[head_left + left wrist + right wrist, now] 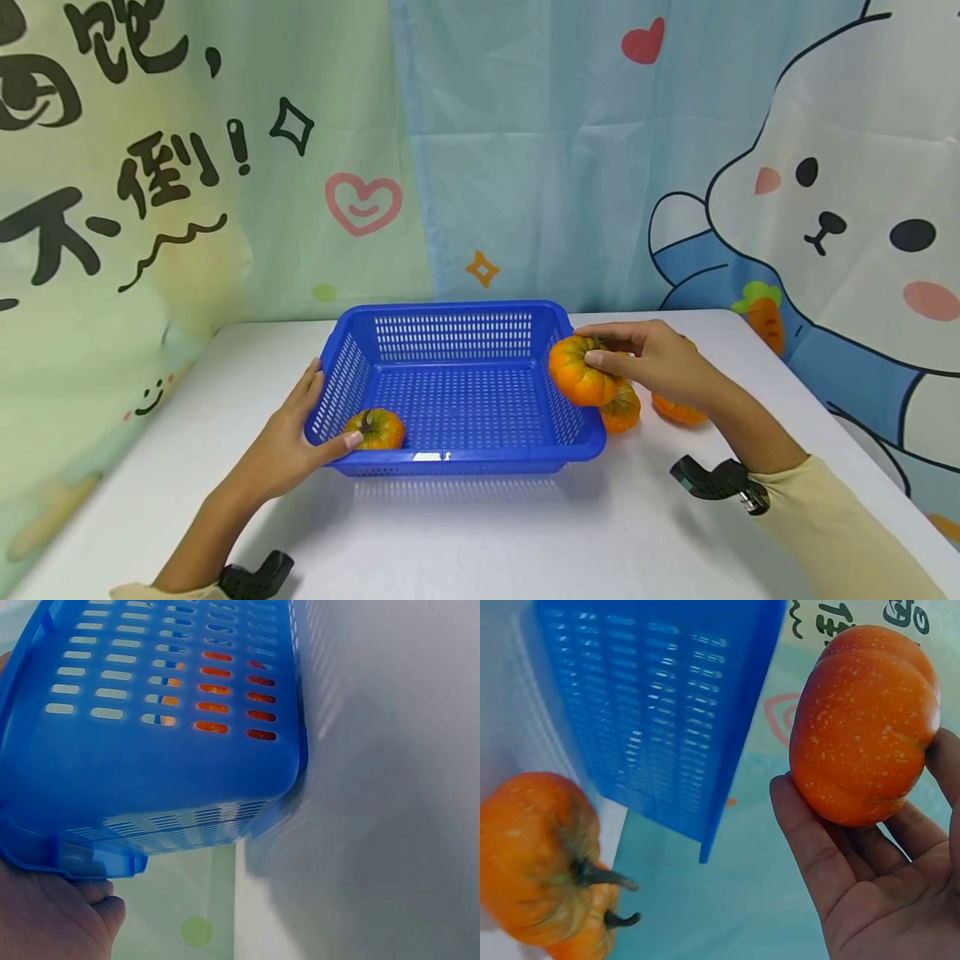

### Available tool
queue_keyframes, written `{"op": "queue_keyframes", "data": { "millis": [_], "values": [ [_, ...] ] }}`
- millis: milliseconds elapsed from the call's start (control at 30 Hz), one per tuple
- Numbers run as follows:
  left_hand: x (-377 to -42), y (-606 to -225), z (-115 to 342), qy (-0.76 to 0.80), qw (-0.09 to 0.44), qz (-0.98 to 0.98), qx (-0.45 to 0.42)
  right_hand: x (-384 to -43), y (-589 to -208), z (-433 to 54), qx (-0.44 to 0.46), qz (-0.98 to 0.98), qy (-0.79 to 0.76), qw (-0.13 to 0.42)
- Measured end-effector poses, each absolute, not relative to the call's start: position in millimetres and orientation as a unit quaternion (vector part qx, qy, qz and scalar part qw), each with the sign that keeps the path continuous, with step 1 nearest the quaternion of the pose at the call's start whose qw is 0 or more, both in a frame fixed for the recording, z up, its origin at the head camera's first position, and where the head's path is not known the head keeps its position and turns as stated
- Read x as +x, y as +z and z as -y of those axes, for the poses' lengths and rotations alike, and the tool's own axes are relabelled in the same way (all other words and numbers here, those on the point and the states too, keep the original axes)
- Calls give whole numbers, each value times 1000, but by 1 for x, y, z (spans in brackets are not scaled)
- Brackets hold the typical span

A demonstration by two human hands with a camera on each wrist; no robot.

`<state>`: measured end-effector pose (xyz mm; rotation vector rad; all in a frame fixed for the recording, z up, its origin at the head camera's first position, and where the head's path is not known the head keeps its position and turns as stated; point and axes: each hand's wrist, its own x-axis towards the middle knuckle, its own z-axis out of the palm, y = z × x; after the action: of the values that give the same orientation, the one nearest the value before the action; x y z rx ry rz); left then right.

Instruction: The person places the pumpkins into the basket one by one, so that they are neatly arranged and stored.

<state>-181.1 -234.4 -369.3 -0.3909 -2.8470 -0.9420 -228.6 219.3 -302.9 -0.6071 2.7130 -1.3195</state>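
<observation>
A small orange pumpkin [582, 372] is pinched between the thumb and fingers of my right hand [660, 358], up at the right rim of the blue plastic basket [465, 457]. The right wrist view shows the held pumpkin's [866, 727] speckled orange side, raised beside the basket wall. My left hand [288, 454] grips the basket at its left rim, the thumb lying over the front left corner. Inside that corner sits another pumpkin [381, 428], its orange showing through the slots in the left wrist view.
More pumpkins rest on the white table [480, 542] to the right of the basket: one pumpkin [621, 410] close to its wall and another pumpkin [678, 410] partly hidden under my right hand. A printed curtain [495, 192] hangs behind the table.
</observation>
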Motion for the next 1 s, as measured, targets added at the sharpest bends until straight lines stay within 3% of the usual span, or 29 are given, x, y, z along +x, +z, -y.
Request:
{"op": "queue_keyframes", "data": {
  "millis": [1000],
  "values": [
    [-181,-369,233,-313,58,939,-128,-271,-281,-168,-254,-873,-415,42]
  ]
}}
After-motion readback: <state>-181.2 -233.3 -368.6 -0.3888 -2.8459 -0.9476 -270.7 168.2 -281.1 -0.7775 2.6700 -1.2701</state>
